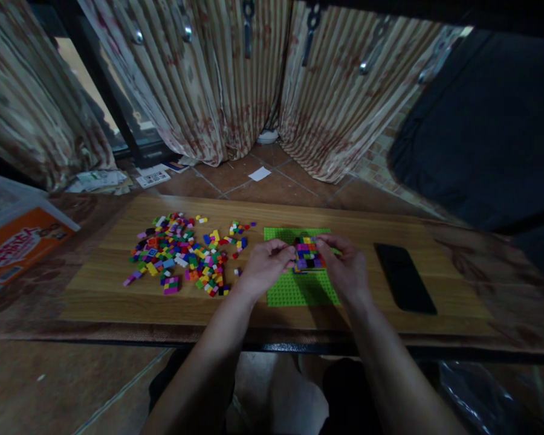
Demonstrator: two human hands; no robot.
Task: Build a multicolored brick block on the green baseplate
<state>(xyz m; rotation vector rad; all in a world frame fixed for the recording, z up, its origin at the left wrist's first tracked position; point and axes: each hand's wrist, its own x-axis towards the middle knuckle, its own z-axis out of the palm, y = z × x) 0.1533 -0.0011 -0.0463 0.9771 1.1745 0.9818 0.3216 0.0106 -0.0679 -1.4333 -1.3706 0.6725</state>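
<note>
A green baseplate point(290, 290) lies on the wooden board in front of me. On it stands a small block built of many-coloured bricks point(309, 255). My left hand point(266, 266) is closed against the block's left side, fingers curled on it. My right hand point(344, 266) grips the block from the right and over its top edge. Both hands hold the block just above or on the plate; I cannot tell whether it is lifted.
A heap of several loose coloured bricks point(181, 254) spreads over the left half of the wooden board point(118, 290). A black phone point(404, 277) lies right of the baseplate. An orange-and-white box point(13, 244) sits far left. Curtains point(236, 78) hang behind.
</note>
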